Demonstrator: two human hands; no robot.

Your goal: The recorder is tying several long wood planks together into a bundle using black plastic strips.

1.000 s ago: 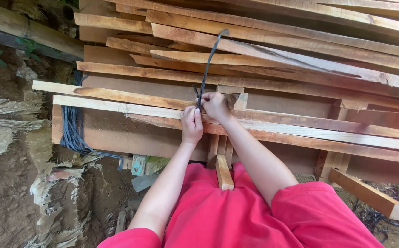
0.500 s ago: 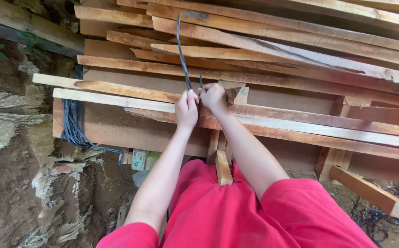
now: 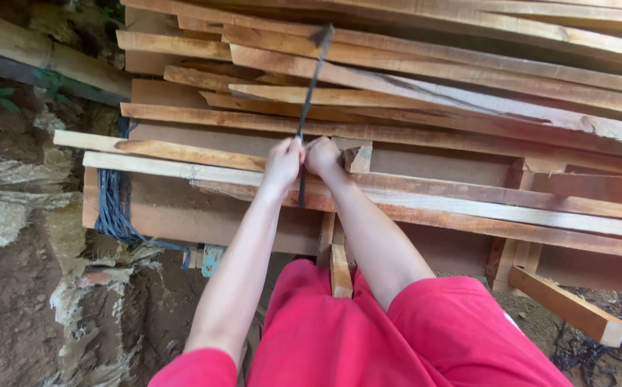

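My left hand (image 3: 283, 162) and my right hand (image 3: 323, 155) are close together at the front of a stack of rough wooden planks (image 3: 426, 79). Both are closed on a thin dark strap (image 3: 311, 82). The strap rises from between my hands up over the planks, and a short end hangs down below my left hand. Just right of my right hand a small wooden block (image 3: 358, 158) sits on the planks. My red shorts (image 3: 368, 337) fill the bottom of the view.
A bundle of blue-grey cords (image 3: 112, 197) hangs at the left end of the stack. Bare earth and roots (image 3: 17, 236) lie to the left. A short wooden post (image 3: 340, 269) stands between my knees, and a loose timber piece (image 3: 567, 306) lies low on the right.
The strap's free upper end swung from the right to the left and back right. A short end now hangs below my left hand. Both hands shifted slightly left along the plank.
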